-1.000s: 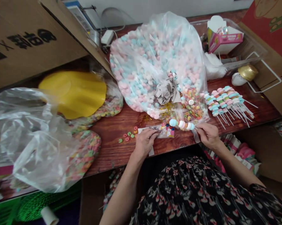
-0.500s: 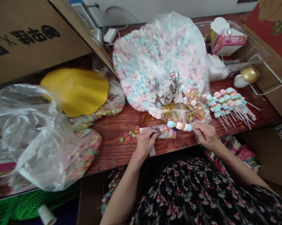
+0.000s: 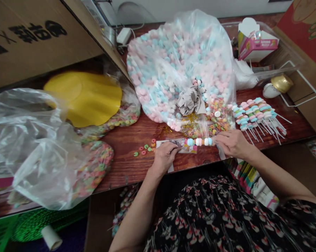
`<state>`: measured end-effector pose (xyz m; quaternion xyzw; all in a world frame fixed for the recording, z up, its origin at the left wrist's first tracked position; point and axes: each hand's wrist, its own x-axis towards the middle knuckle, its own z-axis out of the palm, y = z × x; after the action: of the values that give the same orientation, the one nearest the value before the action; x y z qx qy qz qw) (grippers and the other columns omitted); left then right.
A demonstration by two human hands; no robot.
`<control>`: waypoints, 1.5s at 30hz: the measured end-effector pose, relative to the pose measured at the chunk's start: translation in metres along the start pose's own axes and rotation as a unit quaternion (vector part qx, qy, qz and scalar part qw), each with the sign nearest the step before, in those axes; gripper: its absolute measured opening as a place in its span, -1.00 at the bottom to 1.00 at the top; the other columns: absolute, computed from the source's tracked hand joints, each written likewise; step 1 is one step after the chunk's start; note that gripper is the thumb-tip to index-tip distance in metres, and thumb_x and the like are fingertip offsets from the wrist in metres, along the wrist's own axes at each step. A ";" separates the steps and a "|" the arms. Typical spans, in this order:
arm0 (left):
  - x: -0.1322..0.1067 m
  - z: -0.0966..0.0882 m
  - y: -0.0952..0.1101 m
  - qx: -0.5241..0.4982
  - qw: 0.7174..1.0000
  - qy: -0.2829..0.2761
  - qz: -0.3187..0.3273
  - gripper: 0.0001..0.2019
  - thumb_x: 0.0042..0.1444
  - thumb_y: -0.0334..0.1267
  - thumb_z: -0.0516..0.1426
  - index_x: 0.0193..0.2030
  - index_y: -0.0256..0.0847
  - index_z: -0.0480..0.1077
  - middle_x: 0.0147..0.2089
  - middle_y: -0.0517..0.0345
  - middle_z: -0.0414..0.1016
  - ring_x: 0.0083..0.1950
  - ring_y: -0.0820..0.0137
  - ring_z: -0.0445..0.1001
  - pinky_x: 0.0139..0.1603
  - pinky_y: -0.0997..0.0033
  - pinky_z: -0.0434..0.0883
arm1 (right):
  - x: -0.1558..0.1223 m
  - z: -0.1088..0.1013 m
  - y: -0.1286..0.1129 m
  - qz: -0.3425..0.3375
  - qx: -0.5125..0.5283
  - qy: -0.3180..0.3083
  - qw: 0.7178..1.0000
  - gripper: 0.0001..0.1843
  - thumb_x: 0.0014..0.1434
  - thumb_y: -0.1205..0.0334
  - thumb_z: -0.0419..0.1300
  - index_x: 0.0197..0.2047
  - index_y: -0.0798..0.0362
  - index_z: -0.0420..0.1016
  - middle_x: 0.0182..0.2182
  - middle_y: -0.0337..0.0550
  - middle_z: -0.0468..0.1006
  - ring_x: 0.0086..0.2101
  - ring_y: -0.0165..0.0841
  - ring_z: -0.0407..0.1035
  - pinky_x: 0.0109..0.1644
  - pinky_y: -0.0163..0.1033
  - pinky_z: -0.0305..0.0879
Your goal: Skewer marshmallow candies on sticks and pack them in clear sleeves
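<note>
My left hand [image 3: 164, 155] is closed in a pinch on a small printed clear plastic bag [image 3: 190, 150] that lies flat near the table's front edge. My right hand [image 3: 232, 143] grips the right end of a marshmallow skewer [image 3: 199, 141]; its stick is hidden by my fingers. Blue, white and pink marshmallows with ring pieces between them make up the skewer, held level over the bag, its left tip at the bag's printed part. A greyish strip [image 3: 221, 152] hangs below my right fingers. Several loose candy rings [image 3: 144, 148] lie left of my left hand.
A big clear bag of marshmallows [image 3: 158, 70] fills the table's back middle. Finished-looking marshmallow skewers [image 3: 254, 112] are piled at right. A yellow sheet-like cover [image 3: 86, 99] and a clear plastic bag [image 3: 42, 150] are at left. A pink box [image 3: 259, 47] stands at back right.
My right hand has moved slightly up, and the skewer has turned from tilted to nearly level, its left tip shifting a little left. My left hand stays almost where it was.
</note>
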<state>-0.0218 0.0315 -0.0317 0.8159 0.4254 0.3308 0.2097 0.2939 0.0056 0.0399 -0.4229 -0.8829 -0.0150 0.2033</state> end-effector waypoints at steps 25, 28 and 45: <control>-0.002 -0.002 0.003 0.015 1.000 -0.026 -0.004 -0.94 0.14 -0.33 0.15 -0.25 -0.19 0.44 -0.37 0.13 0.46 -0.34 0.40 0.41 -0.29 0.40 0.37 | 0.029 0.013 -0.015 -0.093 -0.018 0.032 0.995 -0.84 0.20 0.37 0.10 -0.37 0.06 0.47 -0.48 -0.21 0.49 -0.42 -0.39 0.25 -0.30 -0.22 0.01; -0.001 -0.003 0.012 0.065 0.998 -0.023 -0.012 -0.59 0.04 -0.23 0.24 0.06 -0.22 0.37 -0.21 0.02 0.45 -0.21 0.28 0.40 -0.20 0.29 0.39 | 0.028 0.014 -0.013 -0.081 -0.003 0.040 0.996 -0.84 0.21 0.37 0.10 -0.37 0.04 0.47 -0.50 -0.24 0.48 -0.43 -0.40 0.25 -0.31 -0.23 0.03; 0.035 -0.002 0.051 -0.027 0.983 -0.180 -0.012 -0.83 0.11 -0.15 0.20 -0.34 -0.20 0.37 -0.44 0.22 0.41 -0.44 0.45 0.31 -0.43 0.48 0.17 | 0.040 -0.006 -0.020 -0.166 -0.012 0.041 0.985 -0.80 0.19 0.41 0.02 -0.39 0.06 0.42 -0.50 -0.21 0.42 -0.44 -0.39 0.16 -0.35 -0.21 -0.09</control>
<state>0.0196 0.0332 0.0143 0.8509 0.3812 0.1878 0.3088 0.2585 0.0217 0.0633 -0.2718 -0.9316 -0.0763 0.2289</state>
